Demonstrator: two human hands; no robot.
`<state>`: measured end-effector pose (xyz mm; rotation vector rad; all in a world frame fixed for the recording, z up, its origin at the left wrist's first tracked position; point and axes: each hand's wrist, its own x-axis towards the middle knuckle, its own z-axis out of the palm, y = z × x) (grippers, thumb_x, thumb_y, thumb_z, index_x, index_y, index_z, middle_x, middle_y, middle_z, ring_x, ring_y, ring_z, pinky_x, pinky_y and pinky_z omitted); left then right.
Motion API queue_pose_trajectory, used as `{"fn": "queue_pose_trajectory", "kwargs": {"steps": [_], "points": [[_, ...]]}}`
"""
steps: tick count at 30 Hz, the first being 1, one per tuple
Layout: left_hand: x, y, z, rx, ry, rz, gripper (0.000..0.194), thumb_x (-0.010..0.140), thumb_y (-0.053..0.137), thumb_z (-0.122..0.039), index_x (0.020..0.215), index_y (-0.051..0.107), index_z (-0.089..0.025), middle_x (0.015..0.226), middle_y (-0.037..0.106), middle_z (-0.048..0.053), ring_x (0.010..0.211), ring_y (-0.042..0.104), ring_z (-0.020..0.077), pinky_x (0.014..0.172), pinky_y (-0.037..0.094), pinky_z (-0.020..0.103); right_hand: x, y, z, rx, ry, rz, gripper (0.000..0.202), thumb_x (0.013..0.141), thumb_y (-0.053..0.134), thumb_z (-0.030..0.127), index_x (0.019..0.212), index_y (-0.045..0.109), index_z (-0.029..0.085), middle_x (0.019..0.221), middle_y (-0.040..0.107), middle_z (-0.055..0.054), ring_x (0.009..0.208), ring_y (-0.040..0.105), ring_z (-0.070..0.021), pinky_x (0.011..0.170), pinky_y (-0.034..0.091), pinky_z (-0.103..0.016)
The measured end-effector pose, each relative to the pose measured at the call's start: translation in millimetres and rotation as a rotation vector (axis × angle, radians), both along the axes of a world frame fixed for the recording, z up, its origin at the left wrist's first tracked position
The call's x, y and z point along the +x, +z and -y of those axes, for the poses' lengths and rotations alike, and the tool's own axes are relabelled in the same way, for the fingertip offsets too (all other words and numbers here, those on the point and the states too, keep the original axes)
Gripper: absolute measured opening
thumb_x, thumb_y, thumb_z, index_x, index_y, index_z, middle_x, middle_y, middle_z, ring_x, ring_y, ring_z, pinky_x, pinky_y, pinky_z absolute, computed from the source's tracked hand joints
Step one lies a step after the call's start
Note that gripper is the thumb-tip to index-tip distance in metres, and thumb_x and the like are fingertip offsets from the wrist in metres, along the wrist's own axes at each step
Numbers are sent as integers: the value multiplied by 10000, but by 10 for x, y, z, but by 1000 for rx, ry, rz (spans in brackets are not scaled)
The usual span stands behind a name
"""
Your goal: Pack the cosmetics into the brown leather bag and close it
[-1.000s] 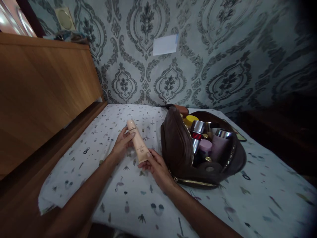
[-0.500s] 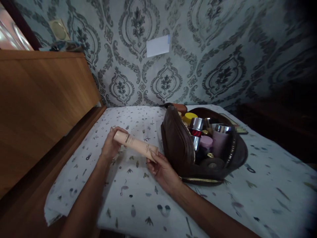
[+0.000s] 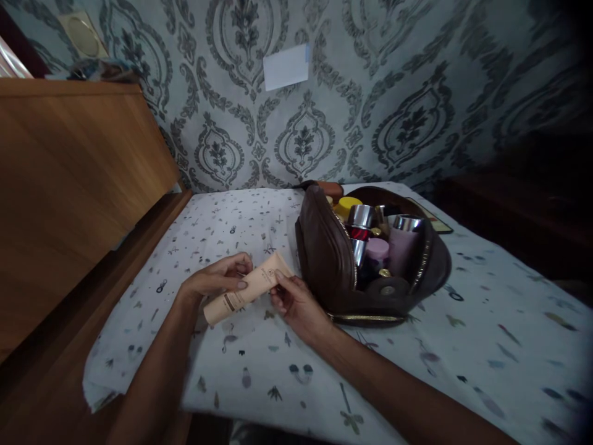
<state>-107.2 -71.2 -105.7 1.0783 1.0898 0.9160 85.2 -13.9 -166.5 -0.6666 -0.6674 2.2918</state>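
Note:
A peach-coloured squeeze tube [image 3: 248,290] with small dark print is held between my two hands above the patterned cloth. Its capped end tilts down to the left, and the flat crimped end points up to the right. My right hand [image 3: 299,306] pinches the tube close to that flat end, thumb on the front. My left hand [image 3: 217,275] is at the tube's middle, with the thumb against its upper edge and the fingers curled over beyond it. Just right of my right hand stands an unzipped dark brown bag [image 3: 324,241], packed with bottles and jars.
In the bag are a yellow lid [image 3: 348,204], a pink-lidded jar [image 3: 377,249] and a mauve bottle with a silver cap [image 3: 404,247]. A wooden cabinet [image 3: 83,179] borders the cloth-covered surface [image 3: 222,222] on the left. Patterned wallpaper [image 3: 303,139] rises behind.
The tube has swung round so its capped end dropped from upper left to lower left. My left hand shifted from the cap to the tube's middle. The view moved slightly.

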Motion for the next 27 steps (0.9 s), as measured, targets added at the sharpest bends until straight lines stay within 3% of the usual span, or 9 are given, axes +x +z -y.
{"fn": "queue_pose_trajectory", "kwargs": {"steps": [11,17,27], "points": [[-6,-27,-5,33,16,-21,324,647,836,-288,859,605,-204,815,572,23,672,544,143,569,436,204,13,-1,-2,21,31,-9,452,549,926,423,661,561,182,573,596,52,469,472,-46,401,311,-159],[-56,-111,-11,32,-1,-17,349,669,834,-300,889,582,-198,828,577,20,681,552,141,575,422,211,9,-53,-16,26,44,-36,425,583,912,410,682,564,186,598,601,51,503,512,-67,439,368,-182],[10,-219,-74,102,35,39,404,702,821,-295,933,509,-185,859,642,14,728,627,143,623,471,207,-12,-62,-38,39,116,-121,394,623,894,403,800,628,172,607,601,53,474,496,-56,420,318,-170]]}}
